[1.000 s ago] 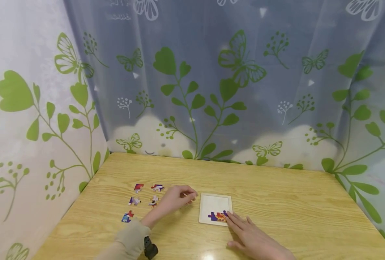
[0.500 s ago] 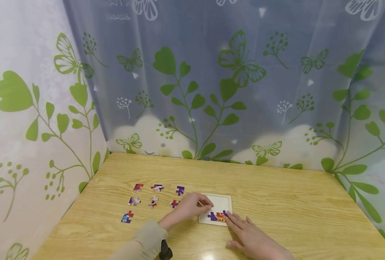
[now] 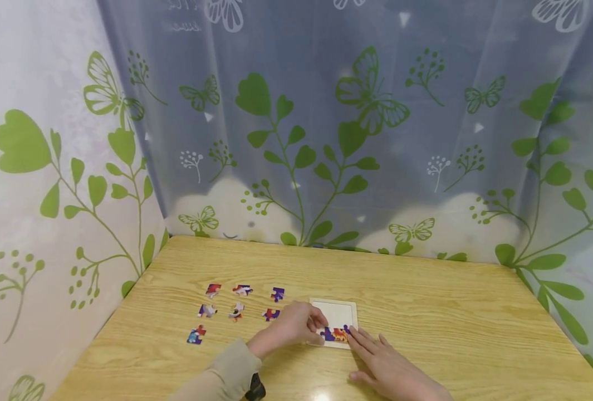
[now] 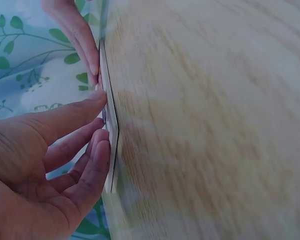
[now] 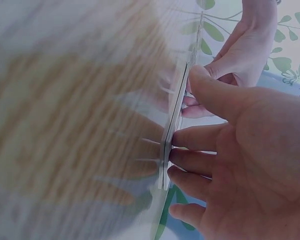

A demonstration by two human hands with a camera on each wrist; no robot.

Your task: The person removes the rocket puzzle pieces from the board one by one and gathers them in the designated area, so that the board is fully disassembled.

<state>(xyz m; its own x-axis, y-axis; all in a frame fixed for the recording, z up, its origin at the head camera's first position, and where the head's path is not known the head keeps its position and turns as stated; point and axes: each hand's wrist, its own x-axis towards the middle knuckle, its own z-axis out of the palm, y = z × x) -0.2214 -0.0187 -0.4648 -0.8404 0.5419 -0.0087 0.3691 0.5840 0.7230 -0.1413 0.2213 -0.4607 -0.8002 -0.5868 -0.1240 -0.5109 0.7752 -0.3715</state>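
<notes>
A square, pale wooden puzzle tray (image 3: 333,302) lies on the table, with a purple puzzle piece (image 3: 329,335) and an orange one (image 3: 341,335) along its near side. My left hand (image 3: 293,323) reaches over the tray's left side. Its thumb and bent fingers pinch at the purple piece's left edge; the left wrist view shows the fingertips right at the tray (image 4: 112,145). From the right, my right hand (image 3: 391,362) rests straight fingertips on the tray's corner by the orange piece. The right wrist view has these fingers (image 5: 192,162) along the tray's edge.
Several loose puzzle pieces (image 3: 236,312) are spread left of the tray on the wooden table (image 3: 451,312), some close to my left wrist. A patterned curtain (image 3: 301,139) hangs behind the table and along its sides.
My left hand has moved right and toward me, from beside the tray to its near left part. Loose pieces it covered now show. My right hand stays at the tray's corner.
</notes>
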